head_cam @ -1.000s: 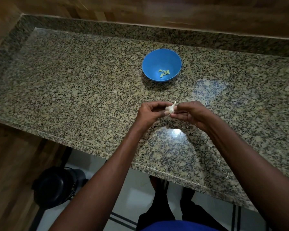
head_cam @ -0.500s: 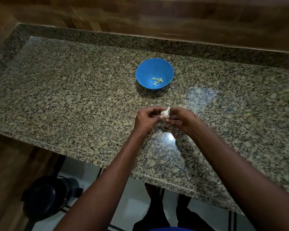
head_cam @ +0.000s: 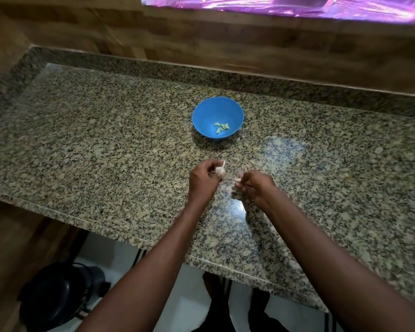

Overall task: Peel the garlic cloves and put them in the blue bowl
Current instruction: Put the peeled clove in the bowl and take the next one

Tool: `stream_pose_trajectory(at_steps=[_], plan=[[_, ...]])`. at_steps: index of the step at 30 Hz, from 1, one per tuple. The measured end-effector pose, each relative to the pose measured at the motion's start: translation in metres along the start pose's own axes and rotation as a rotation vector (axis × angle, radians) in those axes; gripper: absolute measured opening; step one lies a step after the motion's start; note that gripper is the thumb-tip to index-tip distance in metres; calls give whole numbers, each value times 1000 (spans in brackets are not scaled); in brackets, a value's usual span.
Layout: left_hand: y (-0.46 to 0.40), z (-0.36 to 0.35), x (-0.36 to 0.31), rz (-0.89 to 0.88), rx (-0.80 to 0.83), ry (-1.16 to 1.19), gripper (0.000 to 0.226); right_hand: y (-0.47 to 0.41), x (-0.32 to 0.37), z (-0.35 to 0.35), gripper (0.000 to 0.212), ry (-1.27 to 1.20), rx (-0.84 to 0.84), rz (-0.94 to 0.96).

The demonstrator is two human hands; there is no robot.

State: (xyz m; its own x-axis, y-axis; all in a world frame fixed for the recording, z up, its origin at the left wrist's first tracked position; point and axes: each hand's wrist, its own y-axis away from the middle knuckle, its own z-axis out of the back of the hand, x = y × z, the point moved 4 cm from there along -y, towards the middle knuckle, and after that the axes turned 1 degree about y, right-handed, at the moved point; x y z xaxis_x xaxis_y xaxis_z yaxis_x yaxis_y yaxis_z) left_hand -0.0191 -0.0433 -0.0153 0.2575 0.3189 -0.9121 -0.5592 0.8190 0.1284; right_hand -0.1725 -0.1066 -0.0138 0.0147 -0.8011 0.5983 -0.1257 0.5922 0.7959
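Observation:
A blue bowl [head_cam: 218, 116] stands on the granite counter [head_cam: 106, 144] with several peeled pale-green cloves [head_cam: 221, 127] at its bottom. In front of it my left hand [head_cam: 203, 179] grips a white garlic bulb [head_cam: 220, 170] with its papery tip pointing up. My right hand [head_cam: 255, 185] is a short way to the right of the bulb and pinches a small pale garlic clove [head_cam: 238, 180] at its fingertips. Both hands hover just above the counter.
A wooden wall [head_cam: 201, 44] backs the counter, with a raised granite lip along it. Below the counter's front edge are a black round bin [head_cam: 55, 298] on the left and a white floor. A purple shiny strip [head_cam: 297, 6] runs along the top.
My hands were together on the bulb; now they have pulled apart, my right hand coming away with a small clove. The view has tilted up, so bowl and hands sit lower in frame.

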Motion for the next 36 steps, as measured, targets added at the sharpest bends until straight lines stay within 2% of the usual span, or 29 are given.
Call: stream_pose_trajectory(at_steps=[3, 6, 10, 15, 19, 23, 30, 34, 36], plan=[[-6, -6, 11, -50, 34, -249, 34, 0, -1, 10, 8, 51, 37, 13], [-3, -10, 11, -129, 76, -388, 45, 2, 1, 24, 10, 50, 52, 45], [17, -18, -13, -335, -60, -494, 37, 2, 3, 46, 16, 181, 2, 122], [55, -67, -17, -423, 167, -487, 30, -7, 3, 78, 12, 765, -208, 250], [59, -81, 15, -446, 196, -643, 44, 1, 15, 91, 13, 982, -255, 321], [63, -80, 21, -478, 208, -718, 48, 0, 20, 99, 15, 1054, -220, 333], [64, -80, 19, -459, 225, -719, 53, 2, 22, 91, 17, 1207, -133, 402], [65, -81, 18, -462, 240, -697, 46, 0, 22, 93, 10, 1080, -114, 387], [65, -82, 16, -467, 246, -703, 51, -3, 20, 95, 10, 1003, -96, 338]])
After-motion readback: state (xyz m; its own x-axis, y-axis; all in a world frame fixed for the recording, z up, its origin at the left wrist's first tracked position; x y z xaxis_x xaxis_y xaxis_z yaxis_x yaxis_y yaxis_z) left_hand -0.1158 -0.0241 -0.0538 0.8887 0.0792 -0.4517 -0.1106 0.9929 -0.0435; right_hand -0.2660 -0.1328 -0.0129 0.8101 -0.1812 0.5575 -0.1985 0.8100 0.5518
